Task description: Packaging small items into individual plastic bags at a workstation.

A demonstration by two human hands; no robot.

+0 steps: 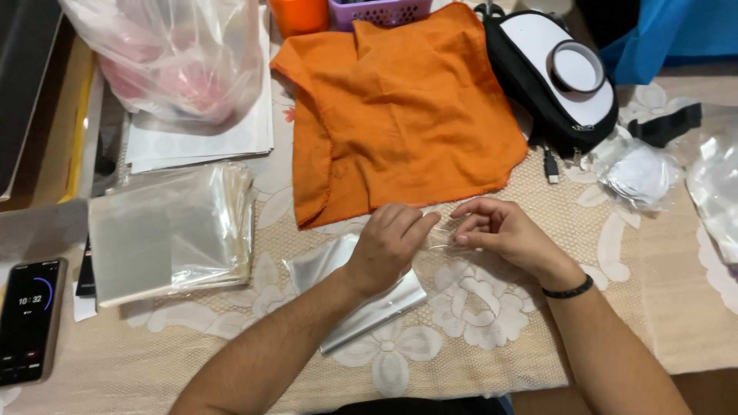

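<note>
The scene is evenly and fairly brightly lit by soft, warm indoor light from above, giving the lace-covered surface [477, 338] a beige cast. Shadows are faint and short, sitting just under the hands and forearms. Glare shows on the stack of clear plastic sleeves [173, 230], on the clear bag [181, 58] at the top left and on the sleeve [369, 296] under the left hand [388, 246]. The orange cloth [407, 115] looks saturated but keeps its folds. The dark phone [29, 319] screen reads clearly. Focus is sharp in the centre; the corners soften slightly, with mild wide-angle bending at the edges.
</note>
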